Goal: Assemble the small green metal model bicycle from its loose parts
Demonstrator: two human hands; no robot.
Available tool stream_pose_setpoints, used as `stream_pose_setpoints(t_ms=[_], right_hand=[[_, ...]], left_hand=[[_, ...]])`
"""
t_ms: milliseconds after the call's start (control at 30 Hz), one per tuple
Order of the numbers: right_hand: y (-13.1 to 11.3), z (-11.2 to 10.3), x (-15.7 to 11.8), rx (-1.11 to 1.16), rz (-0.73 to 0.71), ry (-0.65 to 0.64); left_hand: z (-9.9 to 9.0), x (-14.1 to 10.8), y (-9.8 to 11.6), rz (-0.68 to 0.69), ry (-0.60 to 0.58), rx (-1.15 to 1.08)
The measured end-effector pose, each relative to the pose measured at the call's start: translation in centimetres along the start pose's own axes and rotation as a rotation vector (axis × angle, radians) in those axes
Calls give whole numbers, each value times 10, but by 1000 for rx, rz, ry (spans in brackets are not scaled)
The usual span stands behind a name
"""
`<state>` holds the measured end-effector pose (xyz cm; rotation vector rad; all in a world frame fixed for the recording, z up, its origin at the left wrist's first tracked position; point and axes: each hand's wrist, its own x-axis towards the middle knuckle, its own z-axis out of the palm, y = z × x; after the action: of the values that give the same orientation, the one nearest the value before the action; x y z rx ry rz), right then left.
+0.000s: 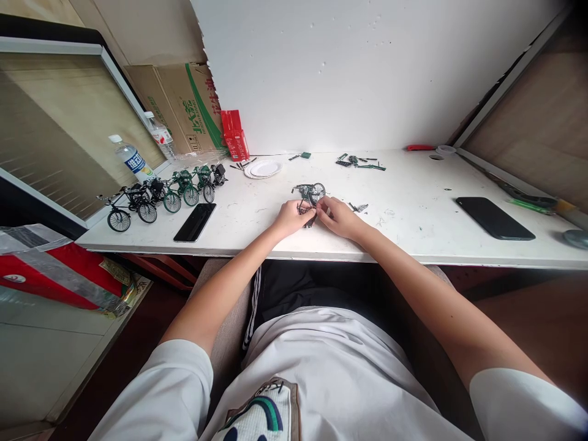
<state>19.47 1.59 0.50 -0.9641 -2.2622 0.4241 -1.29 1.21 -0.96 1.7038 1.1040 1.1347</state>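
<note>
Near the table's front edge, my left hand (293, 219) has its fingers closed round a small black model bicycle (303, 208), partly covered by the fingers. My right hand (339, 217) meets it from the other side, thumb and fingers pinched together at the model's edge. Whether a tiny part sits in that pinch is hidden. Just beyond the fingers shows a spoked toy wheel (316, 193) with dark parts beside it; I cannot tell if these join the held model. Small grey and black pieces (359, 208) lie to the right of my right hand.
Finished-looking model bicycles (131, 205) stand in a row at the left, by a black phone (195, 222) and plastic bottles (133, 160). White paper plates (263, 168), a red box (234, 135) and green parts (361, 162) lie farther back. Another phone (495, 217) rests at the right.
</note>
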Motion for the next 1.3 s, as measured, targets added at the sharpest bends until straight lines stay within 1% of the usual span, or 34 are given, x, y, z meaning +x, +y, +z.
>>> stream_pose_setpoints(t_ms=[300,400,667,967,1133,1300], right_hand=[[-2,-1,-1,-2,5,3],[-2,-1,-1,-7,5,-1],[3,1,0,-11,7,0],[3,1,0,-8,8,-3],[3,1,0,-4,6,-1],[1,1,0,-3,14,-1]], left_hand=[[0,0,1,9,-11,13],[-1,0,1,11,4,31],[0,1,-1,-6,14,7],[0,3,-5,3,-18,-26],[0,3,-5,-7,17,-1],[1,3,-5,-7,12,-5]])
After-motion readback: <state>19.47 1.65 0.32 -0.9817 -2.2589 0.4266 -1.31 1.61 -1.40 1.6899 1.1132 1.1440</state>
